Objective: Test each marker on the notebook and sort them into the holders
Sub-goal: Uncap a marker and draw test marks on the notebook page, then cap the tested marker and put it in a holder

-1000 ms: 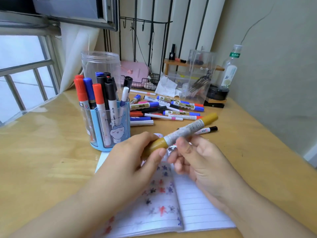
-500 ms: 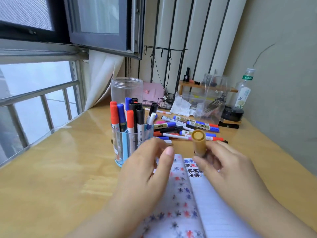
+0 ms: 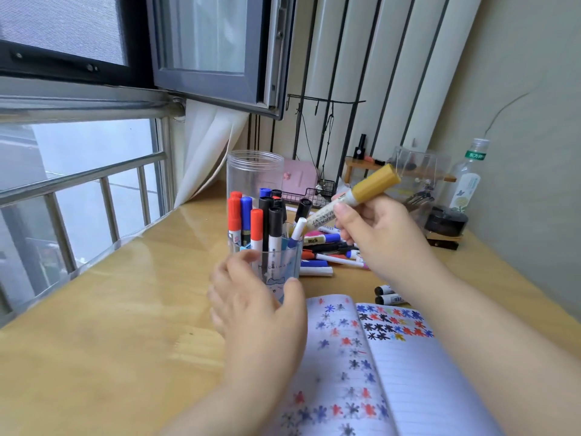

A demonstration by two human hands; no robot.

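Markers (image 3: 327,247) lie loose in a heap on the wooden desk (image 3: 110,325), at three o'clock of the blue holder (image 3: 283,262), which stands crowded with upright red, blue and black markers. A clear empty jar (image 3: 254,171) stands just behind the holder at twelve o'clock, and two black-capped markers (image 3: 388,295) lie near the top edge of the open notebook (image 3: 408,372), whose lined pages carry rows of small star-shaped test marks in red, blue, black and one in yellow. A plastic bottle (image 3: 467,180) stands far off at two o'clock by the wall. The left hand (image 3: 257,313) is in front of the holder with fingers spread and loose, blurred, hiding part of its wall; whether it touches the holder I cannot tell. The right hand (image 3: 374,234) pinches the mustard marker (image 3: 352,196) around the middle of its barrel, above the loose heap. Its long axis tilts, capped mustard end up toward two o'clock, lower end down toward eight o'clock, just over the holder's rim. The barrel wears a pale label with dark print.
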